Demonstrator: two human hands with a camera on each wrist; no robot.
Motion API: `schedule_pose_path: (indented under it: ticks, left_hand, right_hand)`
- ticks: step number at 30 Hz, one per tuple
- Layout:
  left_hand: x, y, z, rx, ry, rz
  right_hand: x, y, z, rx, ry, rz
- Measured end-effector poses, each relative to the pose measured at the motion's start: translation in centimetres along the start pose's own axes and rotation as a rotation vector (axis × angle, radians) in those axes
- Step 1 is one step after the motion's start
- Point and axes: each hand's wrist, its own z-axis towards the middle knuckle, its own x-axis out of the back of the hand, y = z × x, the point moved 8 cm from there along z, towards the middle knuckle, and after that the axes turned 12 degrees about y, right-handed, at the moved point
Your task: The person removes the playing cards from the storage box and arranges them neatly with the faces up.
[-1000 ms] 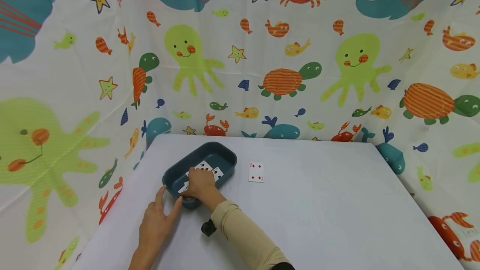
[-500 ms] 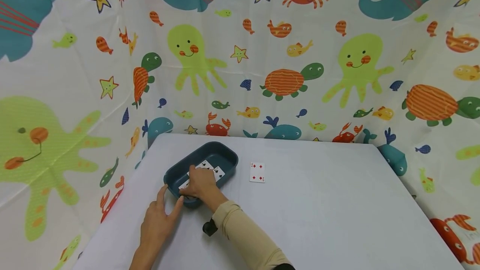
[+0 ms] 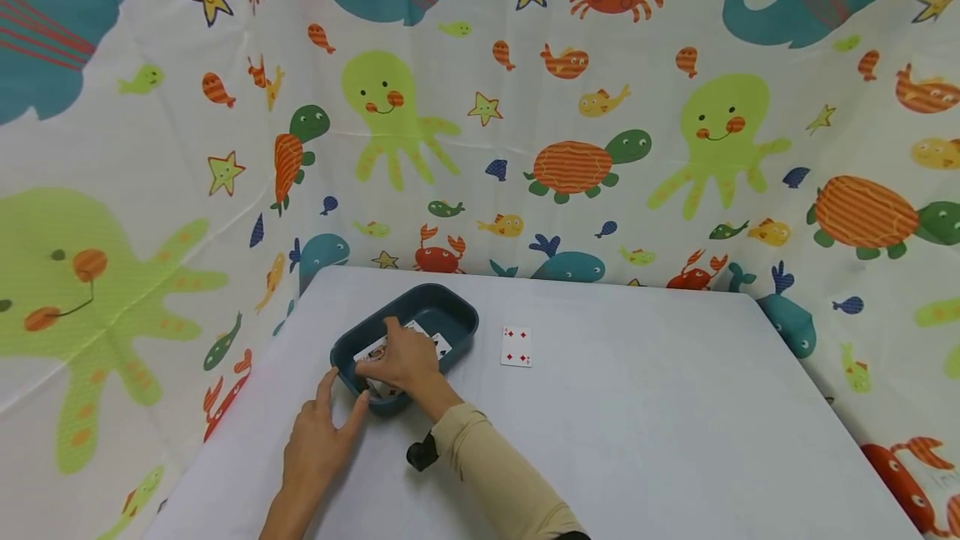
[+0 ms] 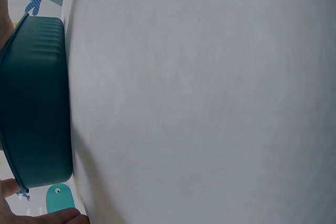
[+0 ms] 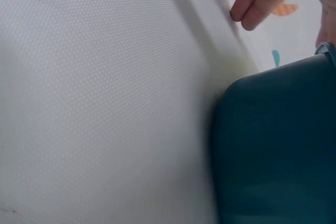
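Observation:
A dark teal oblong tub stands on the white table, with several playing cards lying face up inside. Over the cards, my right hand reaches into the tub with curled fingers and pinches a playing card showing a coloured picture; the fingertips are partly hidden. My left hand rests at the tub's near left end, index finger and thumb spread straight against the rim. The left wrist view shows the tub's outer wall. In the right wrist view, the left hand's fingers hang loosely beside the tub.
A four of diamonds lies face up on the white table, to the right of the tub. Behind and at both sides hangs a curtain printed with sea animals. A small black device sits at my right wrist.
My right hand has shifted slightly up within the tub, and a picture card now shows beside the thumb. More of a card shows below the hand. The left hand stays at the rim.

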Motion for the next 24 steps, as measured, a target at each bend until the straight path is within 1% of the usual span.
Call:
schedule_pose_path:
  ticks: [3,6,11,14,16,20,24]
  left_hand:
    - [0.1,0.0,0.0,-0.003,0.007,-0.012]
    - [0.1,0.0,-0.1,-0.006,0.000,-0.017]
    - [0.0,0.1,-0.1,-0.011,-0.016,0.000]
    - [0.0,0.1,-0.1,-0.007,-0.024,0.017]
    - [0.0,0.0,-0.1,-0.006,-0.026,0.019]
    - [0.0,-0.1,-0.1,-0.011,-0.017,0.010]
    - [0.1,-0.1,-0.1,-0.016,-0.006,0.003]
  right_hand:
    - [0.4,0.0,-0.1,-0.008,0.034,0.063]
    - [0.9,0.2,-0.2,-0.009,0.079,0.125]
    - [2.1,0.6,-0.1,0.028,0.167,0.257]
    - [2.4,1.0,-0.1,0.041,0.181,0.314]
    - [2.4,1.2,-0.1,0.046,0.169,0.324]
    - [2.1,1.3,0.0,0.065,0.106,0.280]
    - [1.3,1.2,-0.1,0.074,-0.004,0.201]
